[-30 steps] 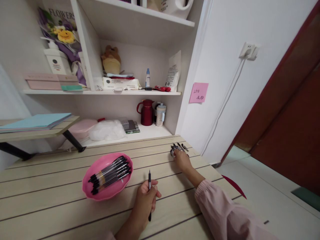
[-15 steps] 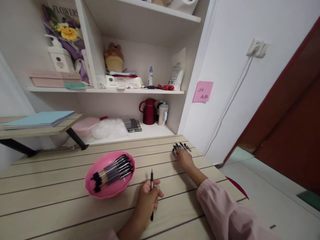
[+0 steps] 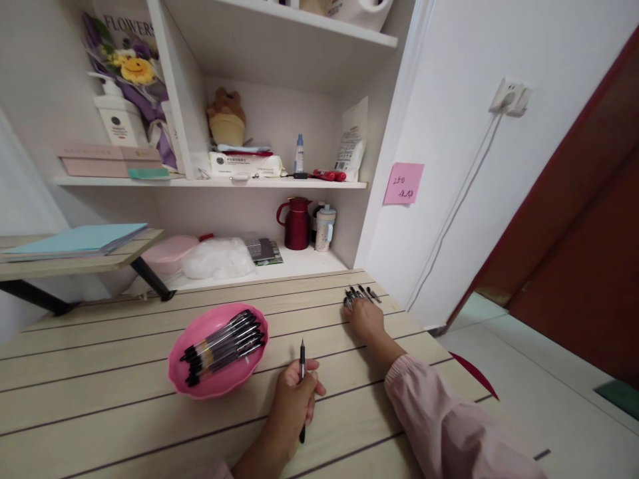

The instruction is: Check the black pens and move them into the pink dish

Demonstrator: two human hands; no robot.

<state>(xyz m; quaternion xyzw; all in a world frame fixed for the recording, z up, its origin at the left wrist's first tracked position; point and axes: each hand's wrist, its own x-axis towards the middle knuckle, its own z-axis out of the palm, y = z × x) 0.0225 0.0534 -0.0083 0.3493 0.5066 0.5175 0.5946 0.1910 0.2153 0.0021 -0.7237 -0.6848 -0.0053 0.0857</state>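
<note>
My left hand (image 3: 294, 399) is closed round a pen (image 3: 302, 359), held upright with its bare tip pointing away from me and its black rear end below the fingers. To the right, my right hand (image 3: 367, 320) reaches down to several small black pieces that look like pen caps (image 3: 361, 291), lying in a row on the table. Its fingers are curled at the leftmost cap and seem to pinch it; the palm hides part of the grip. Left of my hands, a pink bowl (image 3: 177, 362) holds several capped black pens (image 3: 224, 346) lying side by side.
A slatted wooden table (image 3: 124, 412) lies under everything. Behind it stands a white shelf (image 3: 279, 185) with a red jug (image 3: 297, 224), a cup (image 3: 325, 228) and a plastic bag (image 3: 218, 258). A small raised stand (image 3: 114, 256) with papers is at left.
My right hand has shifted slightly to the left over the caps, and its sleeve has moved left too. My left hand keeps the pen in the same place.
</note>
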